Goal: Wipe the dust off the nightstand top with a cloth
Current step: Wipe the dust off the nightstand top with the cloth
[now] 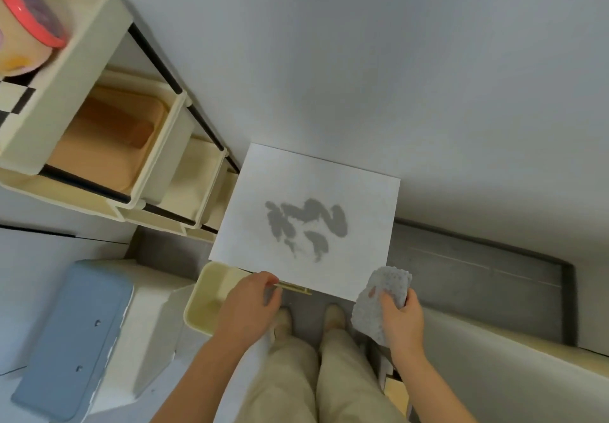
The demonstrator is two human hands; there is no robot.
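Nightstand top (pixel 306 172), head view: white, straight ahead, grey dust smears (pixel 308 225) at centre, not yet wiped. Right hand (pixel 402 320) gripping bunched grey cloth (pixel 379 291) just off near right corner; left hand (pixel 247 307) curled on gold handle (pixel 295 288) at front edge. Probably best: flatten cloth, press lightly, sweep overlapping strokes across smears.

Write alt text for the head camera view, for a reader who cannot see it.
Seen from above, a person stands at a white nightstand whose top bears grey dust smudges. The right hand holds a grey cloth by its near right corner; the left hand pinches the gold handle on its front edge.
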